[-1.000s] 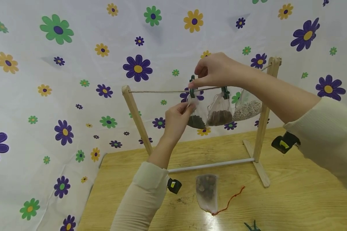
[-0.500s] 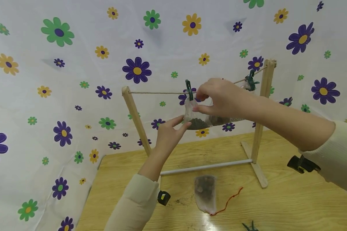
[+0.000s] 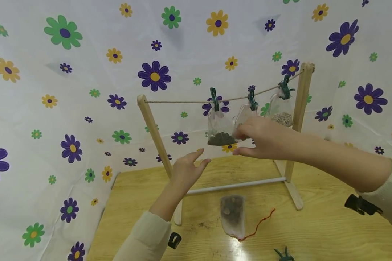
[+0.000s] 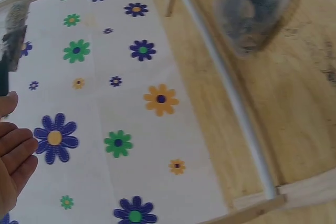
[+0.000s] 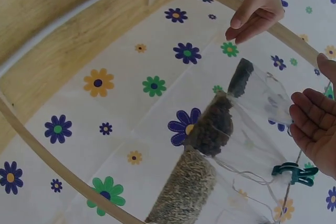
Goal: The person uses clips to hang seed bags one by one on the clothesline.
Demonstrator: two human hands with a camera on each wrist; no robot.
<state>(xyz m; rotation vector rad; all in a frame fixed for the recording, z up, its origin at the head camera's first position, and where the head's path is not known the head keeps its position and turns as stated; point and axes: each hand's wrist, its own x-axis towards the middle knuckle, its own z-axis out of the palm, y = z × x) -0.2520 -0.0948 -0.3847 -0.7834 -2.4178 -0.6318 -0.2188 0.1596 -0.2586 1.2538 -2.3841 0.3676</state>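
Three sheer mesh bags hang by dark green clips from a cord on a wooden frame. The leftmost bag [image 3: 221,139] holds dark green bits, its clip [image 3: 214,99] on the cord [image 3: 179,102]. Beside it hangs a bag of brown matter [image 5: 212,124], mostly behind my right hand in the head view. The rightmost bag [image 3: 282,117] contains pale grains. My left hand [image 3: 187,168] is below and left of the leftmost bag, thumb and finger apart, holding nothing. My right hand [image 3: 264,139] is in front of the middle bag, fingers loosely bent, with nothing seen in its grasp.
On the wooden table [image 3: 333,217] lies another mesh bag [image 3: 232,215] with dark lumps and a red string [image 3: 259,226]. A green clip [image 3: 285,255] lies at the front edge of view. The frame's right post [image 3: 302,98] and white crossbar [image 3: 238,186] stand behind. A flower-print sheet covers the wall.
Both hands have come away from the leftmost bag and its clip and moved down, the right one also rightward. The bag now hangs from its clip alone.
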